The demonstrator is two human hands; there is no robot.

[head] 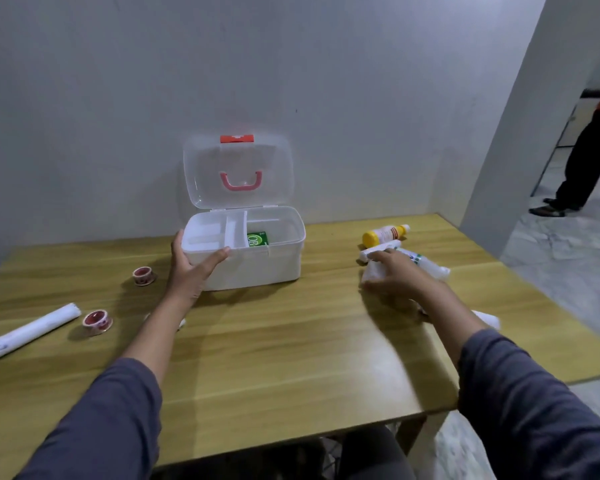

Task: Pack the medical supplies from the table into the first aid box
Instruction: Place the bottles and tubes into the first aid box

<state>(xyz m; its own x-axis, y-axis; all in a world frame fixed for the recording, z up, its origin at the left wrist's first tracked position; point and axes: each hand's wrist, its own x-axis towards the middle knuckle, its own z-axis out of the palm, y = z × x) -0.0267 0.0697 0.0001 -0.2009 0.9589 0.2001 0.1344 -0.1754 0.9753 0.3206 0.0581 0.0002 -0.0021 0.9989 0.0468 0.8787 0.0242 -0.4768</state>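
Observation:
The white first aid box [284,261] stands open at the back middle of the table, its clear lid [238,168] upright against the wall. A green packet [257,239] lies inside beside a white tray insert [208,233]. My left hand [191,268] grips the box's front left corner. My right hand [395,275] is closed over a white item [369,273], blurred by motion, next to a white tube [378,251], a clear bottle [430,266] and a yellow-capped bottle [385,234]. Two red tape rolls [142,275] [97,322] and a white bandage roll [32,330] lie at the left.
Another white roll [487,318] lies near the table's right edge behind my right forearm. A small white item [181,323] peeks from under my left forearm. A person [589,150] stands in the doorway at the far right. The wall rises just behind the box.

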